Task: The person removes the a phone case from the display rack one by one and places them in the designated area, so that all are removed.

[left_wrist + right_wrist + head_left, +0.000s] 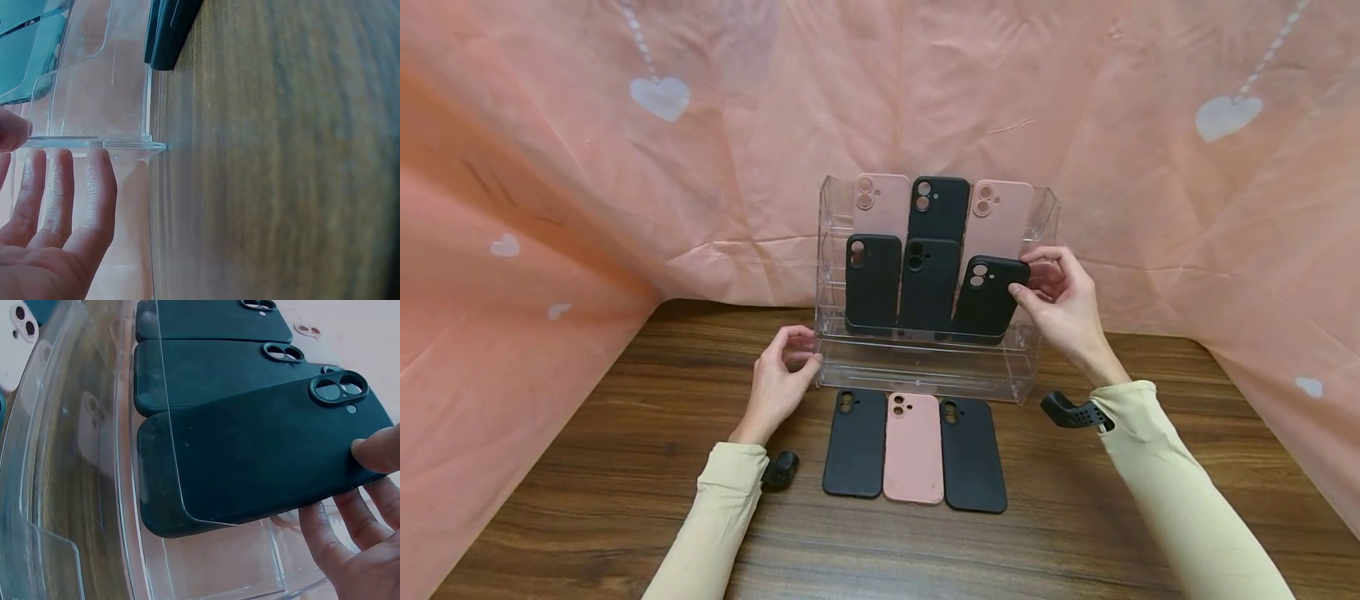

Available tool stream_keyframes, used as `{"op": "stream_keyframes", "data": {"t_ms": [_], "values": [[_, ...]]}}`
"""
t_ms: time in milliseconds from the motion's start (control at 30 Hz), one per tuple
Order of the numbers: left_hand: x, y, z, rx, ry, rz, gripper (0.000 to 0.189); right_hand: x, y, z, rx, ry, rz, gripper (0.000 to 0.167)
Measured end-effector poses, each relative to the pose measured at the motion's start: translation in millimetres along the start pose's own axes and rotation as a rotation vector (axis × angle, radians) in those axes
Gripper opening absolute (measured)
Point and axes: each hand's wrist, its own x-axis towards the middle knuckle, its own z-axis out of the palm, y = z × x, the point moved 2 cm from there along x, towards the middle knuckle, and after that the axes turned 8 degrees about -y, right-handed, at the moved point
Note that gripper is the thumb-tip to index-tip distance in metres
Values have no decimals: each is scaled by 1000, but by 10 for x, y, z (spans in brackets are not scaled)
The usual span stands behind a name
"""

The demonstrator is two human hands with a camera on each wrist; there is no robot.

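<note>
Right hand (1063,304) pinches the black case (988,307) by its right edge, a sound hold; probably light, slightly flexible. Left hand (778,379), fingers curved, lightly grips clear rack (917,385) at its left edge.

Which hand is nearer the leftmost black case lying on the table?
Left. The left hand is at the clear stand, just up-left of that case; the right hand is farther off, pinching a tilted case.

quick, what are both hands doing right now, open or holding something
Left hand: open, fingertips at the left side of the clear rack.
Right hand: closed on a black phone case, pinching its upper right side.
</note>
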Motion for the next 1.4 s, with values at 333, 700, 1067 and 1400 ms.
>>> {"op": "stream_keyframes", "data": {"t_ms": [333,700,1067,1400], "values": [[1,-2,6,4,7,5,32,27,-14,-20,105,36,-44,37],[1,-8,7,6,5,7,33,46,-168,-74,141,105,-91,39],[2,7,-1,-5,-2,4,32,-6,-263,-83,154,77,-82,40],[0,17,-6,-24,1,-1,32,-154,-234,-93,194,7,-33,40]]}}
